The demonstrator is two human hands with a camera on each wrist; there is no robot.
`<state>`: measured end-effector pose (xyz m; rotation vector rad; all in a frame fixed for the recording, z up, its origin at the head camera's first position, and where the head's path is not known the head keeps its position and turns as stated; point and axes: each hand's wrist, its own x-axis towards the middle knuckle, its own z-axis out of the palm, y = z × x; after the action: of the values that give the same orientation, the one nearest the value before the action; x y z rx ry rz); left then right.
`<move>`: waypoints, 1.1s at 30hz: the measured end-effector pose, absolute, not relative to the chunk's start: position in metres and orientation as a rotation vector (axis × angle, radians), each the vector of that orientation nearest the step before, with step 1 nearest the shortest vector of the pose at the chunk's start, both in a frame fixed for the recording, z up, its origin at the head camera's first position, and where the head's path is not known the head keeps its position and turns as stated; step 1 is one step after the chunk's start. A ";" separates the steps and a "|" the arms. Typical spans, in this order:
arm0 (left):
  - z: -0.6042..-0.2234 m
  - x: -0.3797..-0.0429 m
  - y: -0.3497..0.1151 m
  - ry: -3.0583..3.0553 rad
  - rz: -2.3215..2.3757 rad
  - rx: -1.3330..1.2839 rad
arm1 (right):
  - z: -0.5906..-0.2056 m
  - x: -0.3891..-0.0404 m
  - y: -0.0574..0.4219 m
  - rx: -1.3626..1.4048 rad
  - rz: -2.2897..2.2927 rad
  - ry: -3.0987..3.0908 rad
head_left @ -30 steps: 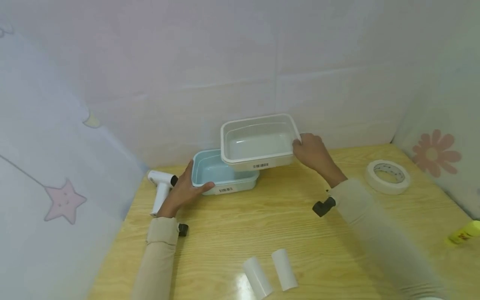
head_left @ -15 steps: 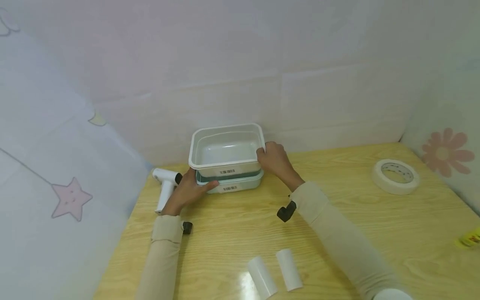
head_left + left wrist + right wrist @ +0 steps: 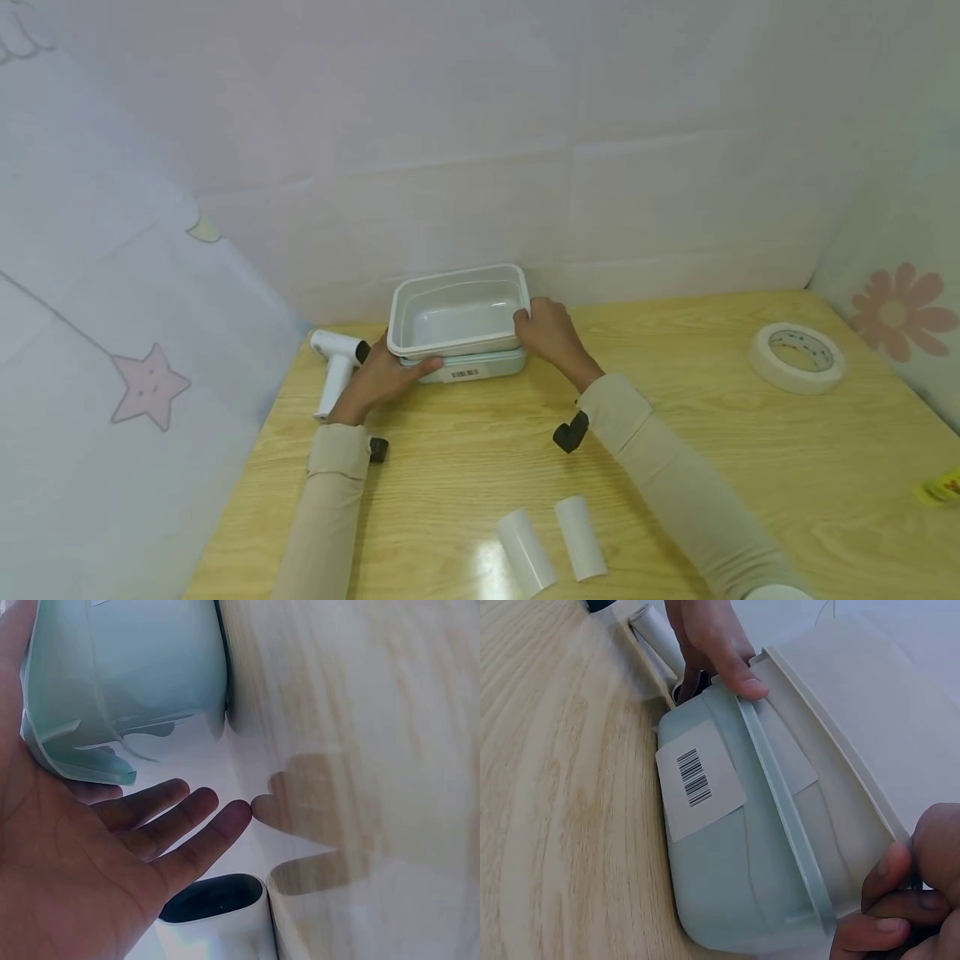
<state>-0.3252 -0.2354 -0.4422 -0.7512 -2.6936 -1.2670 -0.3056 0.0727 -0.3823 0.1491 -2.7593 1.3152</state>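
A whitish rectangular plastic container (image 3: 461, 310) sits nested partway into a pale blue one (image 3: 501, 366) on the table. My right hand (image 3: 553, 335) grips the white container's right end rim, its fingers curled, as the right wrist view shows. At the left end, my left hand (image 3: 384, 377) rests against the blue container, thumb along its front rim. In the left wrist view the fingers (image 3: 202, 844) of that hand reach out fairly straight. A barcode label (image 3: 696, 778) shows on the blue container's front.
A white handheld device (image 3: 337, 367) with a dark end lies just left of my left hand. Two white cylinders (image 3: 527, 552) lie near the front. On the right are a roll of masking tape (image 3: 780, 373) and a yellow object (image 3: 939, 488). A fabric backdrop (image 3: 465, 125) rises behind the table.
My right hand has brought the white container leftward and down, from above and right of the blue container into its top. The left hand has stayed at the blue container's left end.
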 end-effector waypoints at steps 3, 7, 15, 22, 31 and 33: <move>-0.442 -0.326 -0.234 -2.684 -1.291 -0.768 | -0.387 -0.306 0.073 0.169 1.322 -2.755; -0.436 -0.322 -0.231 -2.688 -1.324 -0.787 | -0.393 -0.305 0.074 0.203 1.342 -2.755; -0.415 -0.307 -0.226 -2.694 -1.344 -0.842 | -0.396 -0.305 0.079 0.200 1.203 -2.858; -0.436 -0.319 -0.232 -2.683 -1.351 -0.844 | -0.399 -0.301 0.085 0.176 1.112 -2.905; -0.442 -0.318 -0.248 -2.870 -0.976 -0.622 | -0.408 -0.293 0.120 0.285 0.860 -2.861; -0.441 -0.308 -0.250 -2.948 -0.810 -0.542 | -0.410 -0.287 0.137 0.347 0.818 -2.863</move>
<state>-0.3084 -0.2496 -0.4412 -0.5423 -2.9482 -0.8104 -0.2871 0.1367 -0.4099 0.3467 -2.8634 0.8182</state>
